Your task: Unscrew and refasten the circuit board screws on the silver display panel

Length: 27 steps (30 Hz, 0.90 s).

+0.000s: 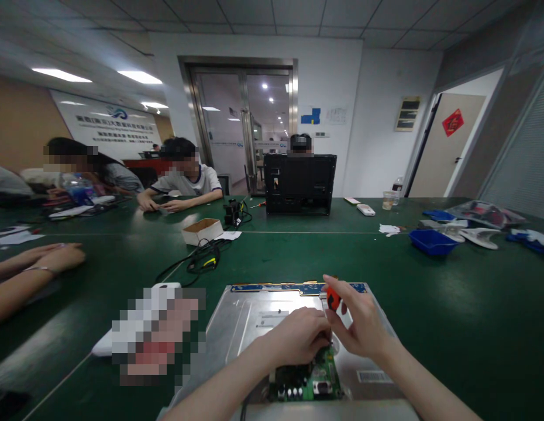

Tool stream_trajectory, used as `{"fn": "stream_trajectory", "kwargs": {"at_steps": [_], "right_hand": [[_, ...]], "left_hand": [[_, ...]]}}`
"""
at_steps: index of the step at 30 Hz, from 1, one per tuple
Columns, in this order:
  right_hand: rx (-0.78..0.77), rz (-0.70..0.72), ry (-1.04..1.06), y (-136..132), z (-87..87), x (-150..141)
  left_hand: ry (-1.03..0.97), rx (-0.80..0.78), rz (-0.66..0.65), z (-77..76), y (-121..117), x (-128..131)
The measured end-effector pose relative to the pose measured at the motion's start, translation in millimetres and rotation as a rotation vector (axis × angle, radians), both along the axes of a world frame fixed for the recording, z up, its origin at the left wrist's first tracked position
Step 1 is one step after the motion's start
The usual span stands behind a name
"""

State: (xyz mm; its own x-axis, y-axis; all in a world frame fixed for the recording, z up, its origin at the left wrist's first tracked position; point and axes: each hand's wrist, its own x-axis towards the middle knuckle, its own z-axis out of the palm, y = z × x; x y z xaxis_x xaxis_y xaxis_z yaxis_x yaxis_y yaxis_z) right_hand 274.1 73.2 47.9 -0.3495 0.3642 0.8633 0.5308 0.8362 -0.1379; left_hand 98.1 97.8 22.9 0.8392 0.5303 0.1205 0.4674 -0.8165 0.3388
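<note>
A flat metal display panel (237, 327) lies back side up in front of me, with a blue circuit strip (276, 287) along its far edge. On its near part sits a green circuit board (331, 368) with a video connector and small jacks. My right hand (360, 318) is closed around the orange and black handle (332, 299) of what looks like a screwdriver, held upright above the board. Beside it my left hand (298, 336) is closed, its fingertips pinched low over the board. Whatever those fingers hold is hidden.
Left of the panel lie a white object (160, 292), partly blurred out, and a black cable (204, 257). Farther back are a cardboard box (202, 232) and a black monitor (300, 184). At right sits a blue tray (432, 241). A co-worker's hands (64, 257) rest at far left.
</note>
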Motion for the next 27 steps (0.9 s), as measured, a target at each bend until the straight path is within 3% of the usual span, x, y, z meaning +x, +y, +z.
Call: {"fn": "stream_trajectory", "kwargs": {"at_steps": [5,13,22,27], "right_hand": [[-0.016,-0.003,0.021,-1.5,0.9,-0.2],[0.083,-0.058,0.043,4.1,-2.4,-2.7],[-0.012,0.047,0.007,-4.0,6.4,0.2],[-0.007,-0.003,0.028,-2.1,4.7,-0.2]], "left_hand": [[-0.003,-0.010,-0.002,-1.7,0.7,-1.7],[-0.009,-0.020,0.005,-1.5,1.1,-1.8],[-0.020,-0.041,0.007,-1.4,1.2,-1.7],[-0.023,-0.061,0.001,-0.9,0.7,-2.3]]}}
